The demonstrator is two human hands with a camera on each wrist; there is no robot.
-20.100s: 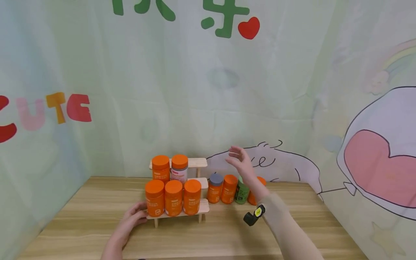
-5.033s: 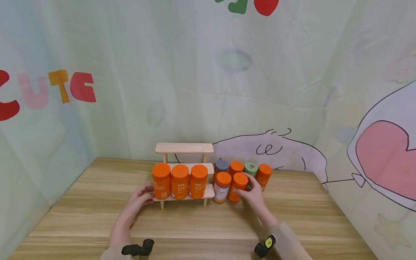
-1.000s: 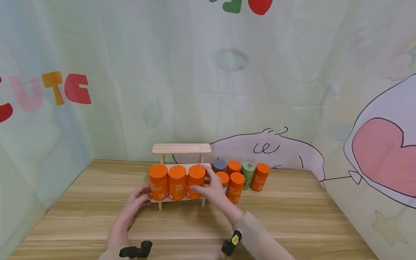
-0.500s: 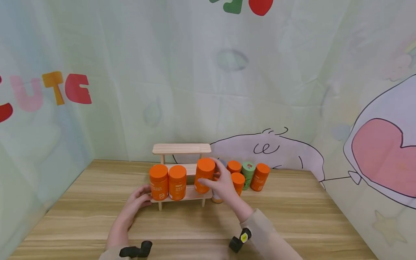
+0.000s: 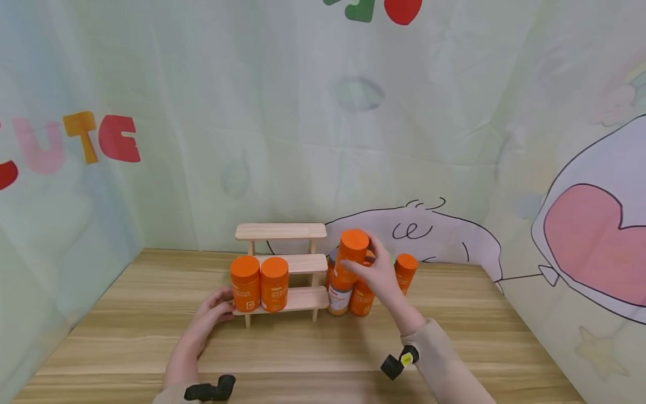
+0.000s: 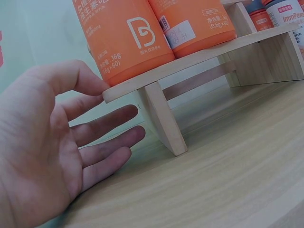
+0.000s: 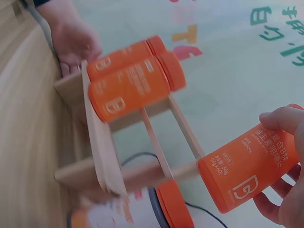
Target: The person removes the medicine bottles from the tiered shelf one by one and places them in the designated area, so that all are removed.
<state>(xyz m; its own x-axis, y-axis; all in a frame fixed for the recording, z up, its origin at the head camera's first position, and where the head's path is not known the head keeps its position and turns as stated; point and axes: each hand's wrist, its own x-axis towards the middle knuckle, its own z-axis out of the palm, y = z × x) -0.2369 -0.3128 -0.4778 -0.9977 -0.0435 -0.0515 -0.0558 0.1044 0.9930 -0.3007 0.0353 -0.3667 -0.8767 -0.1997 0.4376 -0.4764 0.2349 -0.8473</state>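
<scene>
My left hand is at the left end of the three-tier wooden shelf. In the left wrist view, its thumb and index finger pinch the lowest board's corner, and the other fingers spread below. My right hand grips an orange supplement jar by its side, thumb in front. That jar is raised over the jars right of the shelf, slightly tilted. Two more orange jars stand on the lowest board's left half; the two upper boards are bare. In the right wrist view, the gripped jar shows its printed label.
Right of the shelf stand a white-labelled jar, an orange jar and another orange jar. More jars behind them are mostly hidden by my right hand. A printed curtain hangs behind the wooden table.
My right hand has lifted the third orange jar off the lowest board and carried it right. Earlier, two jars left the upper boards and now stand at right. My left hand stays at the shelf.
</scene>
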